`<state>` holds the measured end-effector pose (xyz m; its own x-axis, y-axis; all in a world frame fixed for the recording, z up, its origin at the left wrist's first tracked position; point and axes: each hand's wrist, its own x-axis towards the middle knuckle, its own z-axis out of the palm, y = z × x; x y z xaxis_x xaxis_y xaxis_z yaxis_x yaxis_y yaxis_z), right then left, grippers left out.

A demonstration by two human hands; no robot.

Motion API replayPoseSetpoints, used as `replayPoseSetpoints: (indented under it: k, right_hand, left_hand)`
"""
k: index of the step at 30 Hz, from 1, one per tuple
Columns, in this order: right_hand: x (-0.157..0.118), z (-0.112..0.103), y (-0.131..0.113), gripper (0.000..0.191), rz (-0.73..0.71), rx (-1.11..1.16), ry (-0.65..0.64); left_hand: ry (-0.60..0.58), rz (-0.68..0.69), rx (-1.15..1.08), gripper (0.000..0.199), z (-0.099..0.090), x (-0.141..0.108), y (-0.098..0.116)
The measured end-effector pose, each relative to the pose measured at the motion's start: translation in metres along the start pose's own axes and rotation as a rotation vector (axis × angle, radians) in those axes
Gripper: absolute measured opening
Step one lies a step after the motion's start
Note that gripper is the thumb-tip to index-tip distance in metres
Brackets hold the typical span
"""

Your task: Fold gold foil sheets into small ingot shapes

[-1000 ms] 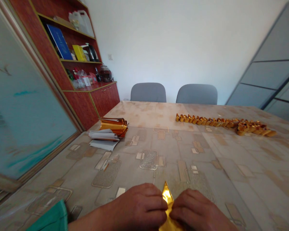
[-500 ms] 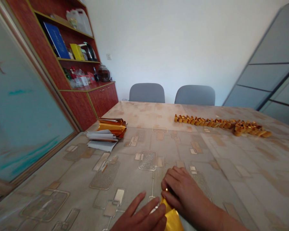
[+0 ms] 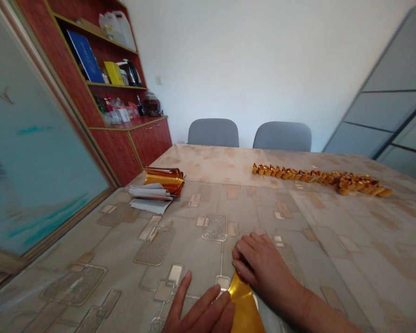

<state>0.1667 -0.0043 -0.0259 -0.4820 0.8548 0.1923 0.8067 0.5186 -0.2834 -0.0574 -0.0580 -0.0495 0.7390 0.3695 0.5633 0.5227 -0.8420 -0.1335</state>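
Observation:
A sheet of gold foil paper (image 3: pixel 246 307) lies on the table at the bottom edge of the view, its far end narrowed to a folded point. My right hand (image 3: pixel 261 261) is closed, thumb and curled fingers pinching that far tip. Along the paper's left side rests my left hand (image 3: pixel 203 310), fingers stretched out, the index finger lifted apart and the others touching the foil. The near part of the sheet runs out of view.
A patterned cloth (image 3: pixel 180 219) covers the table. Folded gold foil pieces (image 3: pixel 298 175) stand in rows at the far right. A stack of gold and white sheets (image 3: pixel 162 182) lies at the left. Two grey chairs (image 3: pixel 213 132) stand behind, beside a red cabinet (image 3: pixel 114 148).
My left hand has slid slightly left and its index finger spread wider. More of the gold foil paper's flat face shows between the hands. My right hand stays at the tip.

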Motion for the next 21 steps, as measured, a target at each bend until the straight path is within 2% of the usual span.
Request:
replayPoseSetpoints:
  k: [2, 6, 11, 16, 19, 21]
  right_hand:
    - [-0.002, -0.001, -0.002, 0.014, 0.008, 0.035, 0.010]
    - [-0.005, -0.001, -0.003, 0.034, 0.022, 0.065, 0.037]
    - [-0.001, -0.006, 0.002, 0.024, 0.049, 0.138, -0.044]
    - [0.004, -0.009, 0.011, 0.015, -0.007, 0.177, -0.062]
    - [0.003, -0.007, 0.014, 0.011, -0.020, 0.161, -0.049]
    - [0.002, -0.006, 0.015, 0.010, -0.023, 0.152, -0.044]
  left_hand:
    - [-0.002, -0.027, 0.014, 0.027, 0.001, 0.010, 0.002]
    - [0.136, -0.140, 0.019, 0.045, 0.012, 0.021, 0.009]
    - [0.044, -0.104, 0.000, 0.040, 0.012, 0.017, 0.009]
    - [0.068, -0.067, 0.023, 0.042, 0.002, 0.020, 0.004]
    - [0.063, -0.059, 0.015, 0.044, 0.002, 0.021, 0.002]
    - [0.102, -0.056, 0.014, 0.041, 0.003, 0.021, -0.001]
